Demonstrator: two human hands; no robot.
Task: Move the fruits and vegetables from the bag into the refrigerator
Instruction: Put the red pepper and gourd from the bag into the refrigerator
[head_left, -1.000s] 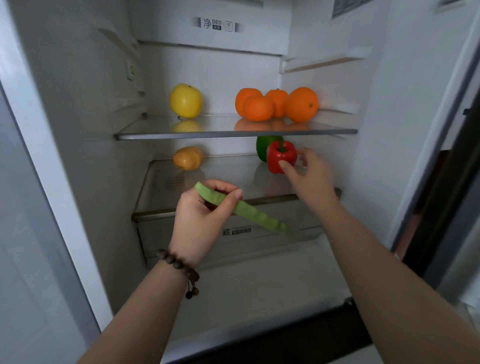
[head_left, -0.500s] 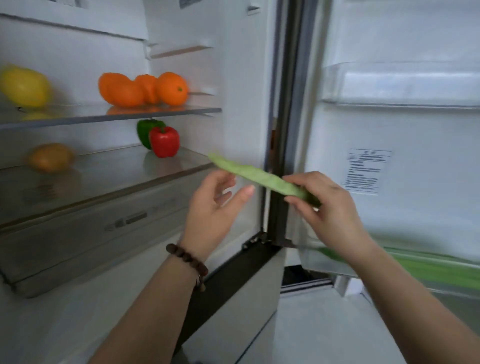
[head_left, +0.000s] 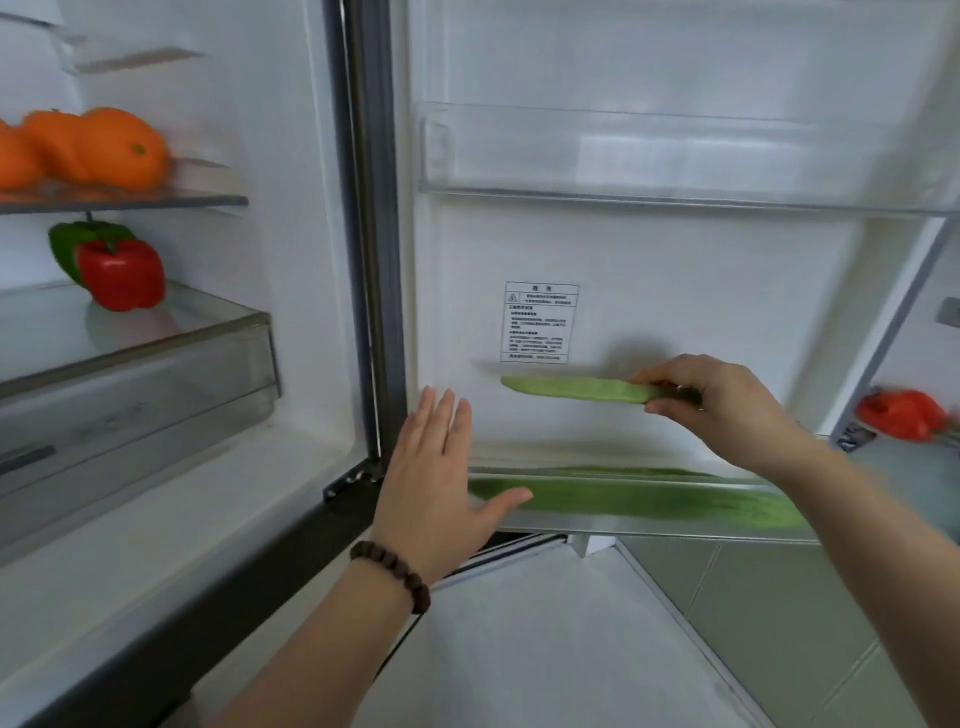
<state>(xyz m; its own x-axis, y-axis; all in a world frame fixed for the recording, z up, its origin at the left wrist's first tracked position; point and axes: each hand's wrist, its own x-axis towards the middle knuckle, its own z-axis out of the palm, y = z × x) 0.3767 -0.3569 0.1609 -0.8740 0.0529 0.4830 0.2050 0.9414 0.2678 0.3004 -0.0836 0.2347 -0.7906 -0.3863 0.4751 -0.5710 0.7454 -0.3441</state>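
Green flat bean pod (head_left: 582, 388), level before the refrigerator door's inner wall (head_left: 701, 291), pinched at one end by my right hand (head_left: 722, 402); my left hand (head_left: 434, 486) spread flat, grasping nothing, beside the lower door bin (head_left: 649, 530).

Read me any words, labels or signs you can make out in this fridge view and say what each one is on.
White rectangular warning sticker on the white inner wall of the open refrigerator door: a small triangle warning sign and lines of print, too small and blurred to read.
Dark label at the door's right edge: blurred, unreadable.
No other text shows.
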